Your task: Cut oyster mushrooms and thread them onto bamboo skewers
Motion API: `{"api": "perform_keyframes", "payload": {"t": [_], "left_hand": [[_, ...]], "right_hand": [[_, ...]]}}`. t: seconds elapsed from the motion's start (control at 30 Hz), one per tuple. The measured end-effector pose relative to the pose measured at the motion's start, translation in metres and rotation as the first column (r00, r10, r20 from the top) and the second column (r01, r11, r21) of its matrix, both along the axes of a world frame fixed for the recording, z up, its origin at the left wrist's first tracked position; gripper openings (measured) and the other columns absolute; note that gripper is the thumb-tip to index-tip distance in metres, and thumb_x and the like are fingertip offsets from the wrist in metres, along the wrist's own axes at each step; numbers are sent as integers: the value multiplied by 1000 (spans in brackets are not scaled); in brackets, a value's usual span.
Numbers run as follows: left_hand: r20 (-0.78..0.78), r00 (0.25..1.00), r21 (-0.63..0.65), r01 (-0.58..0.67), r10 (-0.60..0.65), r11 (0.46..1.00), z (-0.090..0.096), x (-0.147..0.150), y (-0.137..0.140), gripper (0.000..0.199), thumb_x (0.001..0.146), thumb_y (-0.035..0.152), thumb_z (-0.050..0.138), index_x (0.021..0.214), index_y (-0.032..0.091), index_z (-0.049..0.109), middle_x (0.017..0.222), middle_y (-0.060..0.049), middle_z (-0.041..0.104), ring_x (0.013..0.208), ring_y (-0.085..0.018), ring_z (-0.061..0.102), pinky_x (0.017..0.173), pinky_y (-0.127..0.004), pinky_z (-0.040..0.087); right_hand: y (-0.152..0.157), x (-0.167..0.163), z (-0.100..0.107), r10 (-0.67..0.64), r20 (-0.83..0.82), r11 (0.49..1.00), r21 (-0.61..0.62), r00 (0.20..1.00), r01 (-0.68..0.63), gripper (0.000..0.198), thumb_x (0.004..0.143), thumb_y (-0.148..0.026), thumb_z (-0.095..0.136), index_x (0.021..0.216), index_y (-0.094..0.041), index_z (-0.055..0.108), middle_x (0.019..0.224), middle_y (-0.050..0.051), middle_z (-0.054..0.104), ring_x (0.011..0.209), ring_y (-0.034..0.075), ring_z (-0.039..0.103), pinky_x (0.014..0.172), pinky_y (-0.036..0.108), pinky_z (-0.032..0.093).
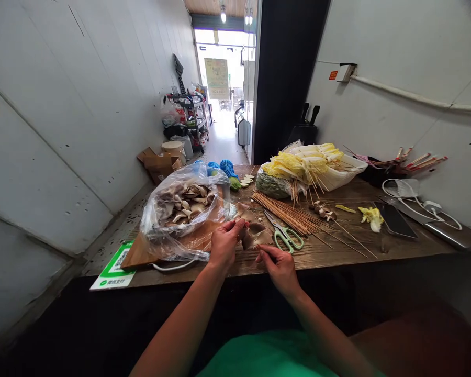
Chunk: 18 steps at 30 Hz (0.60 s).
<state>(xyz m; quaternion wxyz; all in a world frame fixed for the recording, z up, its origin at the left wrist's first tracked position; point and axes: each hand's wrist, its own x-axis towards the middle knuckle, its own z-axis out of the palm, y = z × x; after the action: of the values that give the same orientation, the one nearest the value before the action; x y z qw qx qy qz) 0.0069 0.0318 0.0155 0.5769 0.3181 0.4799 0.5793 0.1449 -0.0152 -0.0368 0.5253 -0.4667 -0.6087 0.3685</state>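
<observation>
My left hand (224,242) pinches a piece of oyster mushroom (254,234) at the front edge of the wooden table (337,251). My right hand (279,266) is just right of it, fingers closed; a thin skewer may be in them, but it is too small to tell. More mushroom pieces (245,210) lie just beyond my hands. A clear plastic bag of oyster mushrooms (182,207) sits to the left on a brown board. Green-handled scissors (286,234) lie right of my hands, beside a bundle of bamboo skewers (286,213).
A white bag with skewered yellow cabbage (312,165) stands at the back. A skewered mushroom (325,211), cabbage scraps (372,215), a phone (394,220) and a white cable (416,201) lie to the right. A green QR sign (115,267) sits at the left corner. An aisle with shelves runs behind.
</observation>
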Motion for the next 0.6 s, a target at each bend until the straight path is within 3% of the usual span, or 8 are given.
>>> {"api": "perform_keyframes", "payload": {"t": [0.2, 0.6], "left_hand": [[87, 976, 74, -205, 199, 976, 3, -3, 1, 40, 54, 42, 77, 80, 13, 68, 76, -3, 63, 69, -11, 56, 68, -27, 48], [32, 992, 30, -123, 122, 992, 7, -9, 9, 37, 50, 36, 80, 73, 10, 68, 70, -3, 64, 62, -11, 58, 69, -29, 47]], "right_hand": [[-1, 0, -1, 10, -24, 1000, -7, 1000, -10, 20, 83, -27, 53, 90, -19, 70, 68, 2, 68, 71, 18, 65, 73, 31, 52], [0, 2, -1, 32, -4, 999, 11, 999, -32, 20, 82, -28, 53, 88, -19, 70, 65, 2, 68, 68, 18, 65, 71, 31, 52]]}}
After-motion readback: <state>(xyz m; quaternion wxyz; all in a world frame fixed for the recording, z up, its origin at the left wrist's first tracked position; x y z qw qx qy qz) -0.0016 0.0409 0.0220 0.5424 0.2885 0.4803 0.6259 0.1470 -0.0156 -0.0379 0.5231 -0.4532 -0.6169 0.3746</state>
